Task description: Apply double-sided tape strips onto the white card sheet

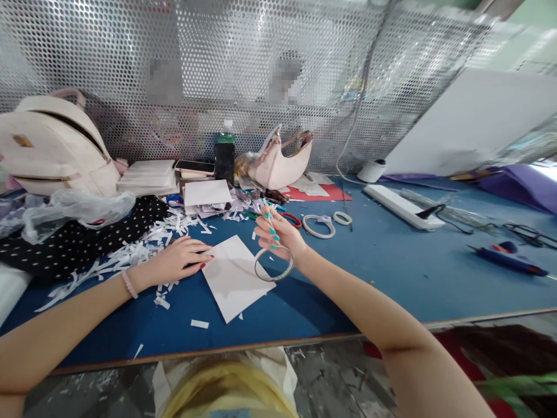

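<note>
White card (232,293) at left hand (178,261)'s loosely spread fingertips, likely steadied, ungripped; right hand (281,232)'s fingers curl nearly closed, tape roll (285,274) held below them, probably keeping it handy

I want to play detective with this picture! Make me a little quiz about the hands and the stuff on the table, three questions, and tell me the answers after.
1. True or false: a beaded bracelet is on the same arm as the left hand.
2. What does the right hand hold?
a) a phone
b) a thin ring
c) a bottle
3. Fill in the colour: the white card lies on a ____ table.

Key: 1 true; 2 b; 3 blue
</note>
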Demonstrator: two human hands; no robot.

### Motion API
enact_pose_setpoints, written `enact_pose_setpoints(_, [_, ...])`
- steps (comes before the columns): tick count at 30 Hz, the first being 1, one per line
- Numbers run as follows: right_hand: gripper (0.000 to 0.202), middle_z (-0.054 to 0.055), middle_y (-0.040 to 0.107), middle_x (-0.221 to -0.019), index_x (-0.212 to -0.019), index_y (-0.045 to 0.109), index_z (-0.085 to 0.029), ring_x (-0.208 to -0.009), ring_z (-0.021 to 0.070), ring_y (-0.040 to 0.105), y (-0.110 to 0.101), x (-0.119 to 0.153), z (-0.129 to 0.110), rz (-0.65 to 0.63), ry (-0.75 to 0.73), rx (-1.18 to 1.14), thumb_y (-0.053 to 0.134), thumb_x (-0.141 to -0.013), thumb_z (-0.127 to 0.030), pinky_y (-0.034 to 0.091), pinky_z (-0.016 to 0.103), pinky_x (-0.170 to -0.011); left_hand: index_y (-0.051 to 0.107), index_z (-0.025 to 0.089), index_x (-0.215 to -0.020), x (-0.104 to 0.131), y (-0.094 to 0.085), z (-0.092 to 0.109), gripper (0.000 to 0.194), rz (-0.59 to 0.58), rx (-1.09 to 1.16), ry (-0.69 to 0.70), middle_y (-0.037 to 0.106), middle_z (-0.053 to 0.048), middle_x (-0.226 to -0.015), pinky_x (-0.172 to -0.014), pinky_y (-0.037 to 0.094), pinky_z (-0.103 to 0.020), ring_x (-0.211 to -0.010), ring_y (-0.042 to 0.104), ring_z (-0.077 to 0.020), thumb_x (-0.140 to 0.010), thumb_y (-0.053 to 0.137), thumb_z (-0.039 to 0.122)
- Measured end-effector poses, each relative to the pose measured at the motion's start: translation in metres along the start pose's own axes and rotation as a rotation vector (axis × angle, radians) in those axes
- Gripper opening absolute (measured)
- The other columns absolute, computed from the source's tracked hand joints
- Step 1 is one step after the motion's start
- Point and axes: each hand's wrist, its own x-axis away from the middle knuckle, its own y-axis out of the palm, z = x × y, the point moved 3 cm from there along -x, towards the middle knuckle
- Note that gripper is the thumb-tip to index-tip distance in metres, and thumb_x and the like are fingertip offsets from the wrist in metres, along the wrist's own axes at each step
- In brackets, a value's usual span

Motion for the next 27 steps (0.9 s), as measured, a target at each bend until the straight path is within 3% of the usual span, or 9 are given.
enact_pose_setpoints(5, [0.039,-0.009,0.031,-0.056,-0.085,0.043,-0.028,-0.045,0.0087,0.025,0.002,-0.001,0.001,-0.021,0.021,0.067,0.076,-0.072,-0.043,0.022,0.019,-0.037,0.067,0.029,-0.123,0.000,-0.004,0.005,0.031,-0.041,0.019,0.092,0.061,-0.005,-0.138,-0.119,0.024,-0.047,-0.130,0.053,-0.0221,-0.099,0.046,0.028])
enact_pose_setpoints(9, [0.039,-0.009,0.033,-0.054,-0.081,0.043,-0.027,-0.049,0.0102,0.034,0.004,-0.002,0.003,-0.024,0.003,0.068,0.078,-0.071,-0.043,0.033,0.021,-0.045,0.065,0.031,-0.125,0.001,-0.006,0.008,0.033,-0.075,0.018,0.153,0.062,-0.005,-0.136,-0.119,0.021,-0.051,-0.129,0.054,-0.0219,-0.098,0.047,0.025])
enact_pose_setpoints(15, [0.040,-0.007,0.037,-0.058,-0.082,0.046,-0.027,-0.067,0.0162,0.053,0.002,-0.004,0.011,0.000,-0.018,0.112,0.078,-0.070,-0.047,0.048,0.032,-0.064,0.072,0.032,-0.112,-0.002,-0.012,0.015,0.027,0.026,-0.018,0.095,0.052,-0.006,-0.147,-0.117,0.023,-0.056,-0.137,0.043,-0.0287,-0.098,0.049,0.027])
enact_pose_setpoints(20, [0.040,-0.006,0.045,-0.063,-0.083,0.049,-0.027,-0.074,0.0162,0.057,0.003,-0.004,0.014,0.020,0.017,0.041,0.083,-0.066,-0.041,0.049,0.033,-0.072,0.073,0.023,-0.102,-0.017,-0.027,0.030,0.030,0.186,0.078,-0.043,0.070,-0.007,-0.108,-0.100,0.042,-0.041,-0.103,0.062,-0.0221,-0.100,0.045,0.033])
enact_pose_setpoints(27, [0.037,-0.003,0.049,-0.069,-0.081,0.049,-0.025,-0.067,0.0148,0.050,0.015,-0.001,0.016,0.055,-0.002,0.043,0.079,-0.069,-0.042,0.045,0.029,-0.061,0.074,0.020,-0.092,-0.067,-0.030,0.073,0.026,0.156,0.234,-0.207,0.075,-0.004,-0.086,-0.072,0.048,-0.029,-0.078,0.067,-0.0192,-0.093,0.051,0.032])
